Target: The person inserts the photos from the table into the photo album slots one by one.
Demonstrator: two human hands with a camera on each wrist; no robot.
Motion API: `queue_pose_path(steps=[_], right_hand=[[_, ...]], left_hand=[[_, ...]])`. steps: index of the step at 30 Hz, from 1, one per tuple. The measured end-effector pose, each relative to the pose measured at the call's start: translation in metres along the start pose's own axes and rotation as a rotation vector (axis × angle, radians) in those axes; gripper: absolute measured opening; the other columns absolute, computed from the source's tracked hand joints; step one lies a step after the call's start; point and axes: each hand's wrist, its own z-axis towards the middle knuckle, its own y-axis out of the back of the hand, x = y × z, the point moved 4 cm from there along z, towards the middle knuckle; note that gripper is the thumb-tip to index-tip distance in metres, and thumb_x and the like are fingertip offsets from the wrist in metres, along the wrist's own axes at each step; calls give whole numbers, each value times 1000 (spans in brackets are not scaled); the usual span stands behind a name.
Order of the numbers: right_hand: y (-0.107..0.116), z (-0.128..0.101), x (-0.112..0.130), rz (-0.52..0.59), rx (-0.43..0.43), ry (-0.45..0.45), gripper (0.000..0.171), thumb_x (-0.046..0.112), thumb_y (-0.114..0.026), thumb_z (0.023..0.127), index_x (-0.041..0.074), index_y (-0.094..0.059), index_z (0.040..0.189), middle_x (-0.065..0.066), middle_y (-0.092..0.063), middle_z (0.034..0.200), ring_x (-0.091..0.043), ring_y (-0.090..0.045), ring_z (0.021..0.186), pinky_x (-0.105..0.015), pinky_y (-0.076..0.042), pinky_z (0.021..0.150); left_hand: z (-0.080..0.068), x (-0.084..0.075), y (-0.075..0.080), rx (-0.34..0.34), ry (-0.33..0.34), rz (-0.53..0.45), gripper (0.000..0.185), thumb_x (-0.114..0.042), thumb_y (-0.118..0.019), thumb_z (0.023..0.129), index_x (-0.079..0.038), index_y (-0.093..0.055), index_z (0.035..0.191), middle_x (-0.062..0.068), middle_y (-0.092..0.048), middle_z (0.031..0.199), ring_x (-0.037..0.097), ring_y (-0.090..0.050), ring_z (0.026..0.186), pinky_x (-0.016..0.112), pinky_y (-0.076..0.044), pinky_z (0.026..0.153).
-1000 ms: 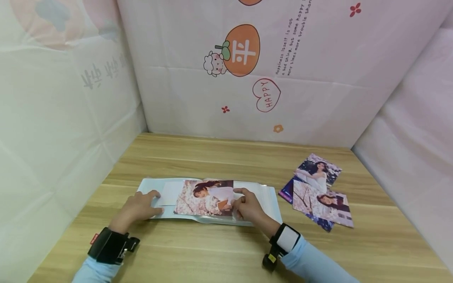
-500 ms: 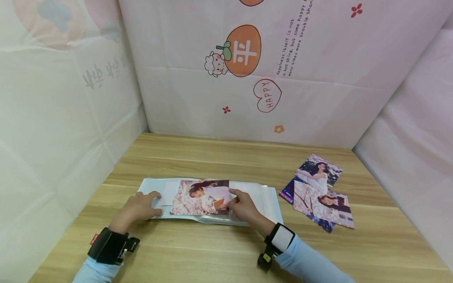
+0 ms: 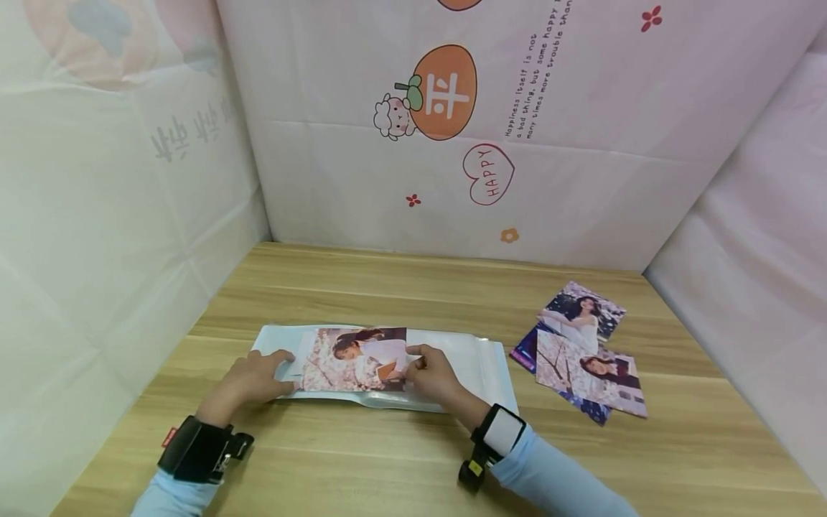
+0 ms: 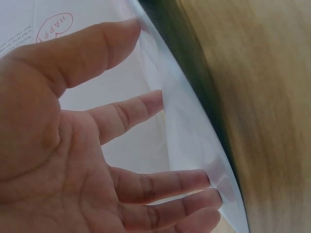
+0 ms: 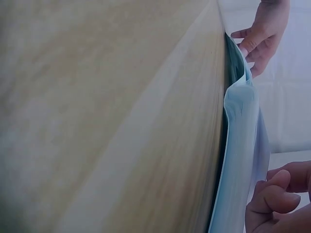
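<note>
A photo album (image 3: 452, 350) with pale blue edges and clear sleeves lies spread open on the wooden table. Across its left page and middle lies a photo (image 3: 352, 359) of a person among pink blossoms. My right hand (image 3: 436, 375) pinches the photo's right edge between thumb and fingers. At the album's left end, my left hand (image 3: 255, 377) rests with thumb and fingers spread, fingertips on the page. The left wrist view shows those fingers extended against the pale page (image 4: 194, 121). From the right wrist view, the album's front edge (image 5: 240, 131) looks raised and wavy near the fold.
Several loose photos (image 3: 588, 359) overlap in a pile to the right of the album. White printed cloth (image 3: 349, 179) stands behind the wooden table (image 3: 362, 459) and along both sides.
My right hand has moved left, sliding the photo farther over the left page toward my left hand. The left hand has stayed in place.
</note>
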Motion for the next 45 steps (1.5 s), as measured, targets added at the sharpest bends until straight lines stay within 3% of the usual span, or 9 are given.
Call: queue_pose_path(steps=[13,18,26,32,45], right_hand=[[-16,4,10,-40,24,54,43,-8,-50,79,-11,-53,122,-10,-58,82,-14,-45,63,-23,-34,52],[-22,6,12,19,33,17,42,-9,-52,81,-11,-52,123,-10,-56,80,-14,-44,59,-23,-35,50],[-29,7,16,89,26,13,35,-8,-56,83,-11,-55,118,-9,-56,77,-15,-53,58,-25,-44,48],[-33,5,21,170,62,12,38,-7,-49,84,-10,-50,122,-14,-59,81,-21,-61,67,-33,-53,54],[-48,8,32,241,128,-4,41,-3,-53,88,-8,-43,127,-16,-60,85,-31,-64,75,-37,-54,60]], left_hand=[[0,-1,1,-1,4,3,52,-31,-69,80,-4,-55,122,28,-54,110,47,-47,99,59,-39,78],[-2,-2,2,-11,-5,0,52,-32,-69,79,-4,-56,121,28,-55,108,47,-48,97,58,-40,77],[-2,-3,4,-31,-20,-13,52,-31,-69,79,-4,-55,122,28,-56,106,48,-48,97,58,-40,76],[-4,-3,4,-29,-7,-21,54,-30,-69,79,-2,-54,123,30,-54,109,50,-47,99,59,-39,78],[-2,-2,4,-52,-8,-11,52,-27,-67,75,-3,-56,121,26,-57,103,44,-49,93,55,-41,74]])
